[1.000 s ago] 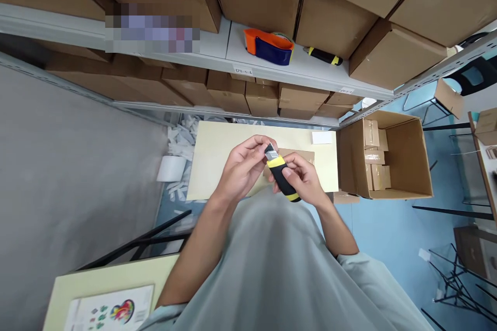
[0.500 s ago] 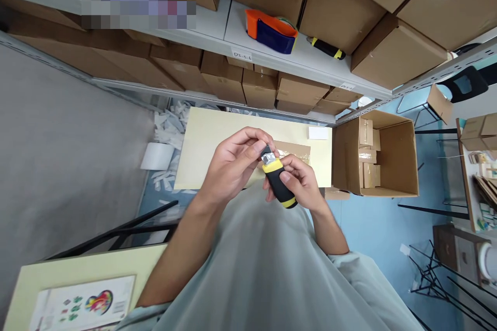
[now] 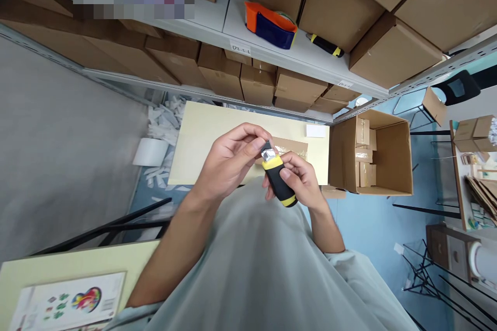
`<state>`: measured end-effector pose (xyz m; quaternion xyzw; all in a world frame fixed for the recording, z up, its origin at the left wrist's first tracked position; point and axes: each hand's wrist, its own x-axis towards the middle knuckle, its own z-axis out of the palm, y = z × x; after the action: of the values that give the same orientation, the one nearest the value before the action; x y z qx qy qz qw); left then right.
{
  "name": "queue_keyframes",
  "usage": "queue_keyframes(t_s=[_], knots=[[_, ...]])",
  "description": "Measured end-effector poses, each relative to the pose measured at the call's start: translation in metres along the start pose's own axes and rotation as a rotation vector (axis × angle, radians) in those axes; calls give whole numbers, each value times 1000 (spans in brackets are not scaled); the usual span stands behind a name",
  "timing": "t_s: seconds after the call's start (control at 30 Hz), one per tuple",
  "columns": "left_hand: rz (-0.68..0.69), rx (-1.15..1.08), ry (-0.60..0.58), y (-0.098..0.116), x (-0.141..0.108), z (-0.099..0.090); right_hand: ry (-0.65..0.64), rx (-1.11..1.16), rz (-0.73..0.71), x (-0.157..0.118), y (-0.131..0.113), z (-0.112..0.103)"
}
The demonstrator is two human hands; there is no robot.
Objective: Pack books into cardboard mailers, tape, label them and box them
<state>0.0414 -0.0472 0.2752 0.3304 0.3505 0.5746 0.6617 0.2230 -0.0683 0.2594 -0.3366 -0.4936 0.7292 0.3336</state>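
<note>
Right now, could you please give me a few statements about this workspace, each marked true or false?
1. The right hand holds a black-and-yellow utility knife. True.
2. The left hand rests flat on the table. False: its thumb and fingers are at the knife's tip.
3. A black-and-yellow tool lies on the shelf. True.
4. The large open carton is empty. False: small taped boxes are inside.

Left hand [image 3: 235, 160] pinching beyond the torso [image 3: 264, 264], right hand [image 3: 297, 178] curled there too, forearms [image 3: 176, 243] flanking the torso!
</note>
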Motion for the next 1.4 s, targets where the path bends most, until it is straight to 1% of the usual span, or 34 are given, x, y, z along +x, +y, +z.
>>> queue_keyframes(t_s=[0.2, 0.6, 0.83, 1.03, 1.2, 1.4], knots=[[16, 28, -2, 0, -4, 1, -10, 0, -6, -5, -1, 1], [-14, 108, -72, 1, -3, -2, 2, 8, 24, -12, -5, -1], [-26, 138, -152, 1, 0, -7, 0, 14, 49, -13, -9, -1], [12, 123, -128, 0, 3, -6, 19, 11, 51, -10, -10, -3], [-1, 111, -74, -1, 7, -5, 37, 2, 64, -7, -9, -3], [-19, 95, -45, -1, 12, -7, 46, -2, 69, -1, -10, -6]])
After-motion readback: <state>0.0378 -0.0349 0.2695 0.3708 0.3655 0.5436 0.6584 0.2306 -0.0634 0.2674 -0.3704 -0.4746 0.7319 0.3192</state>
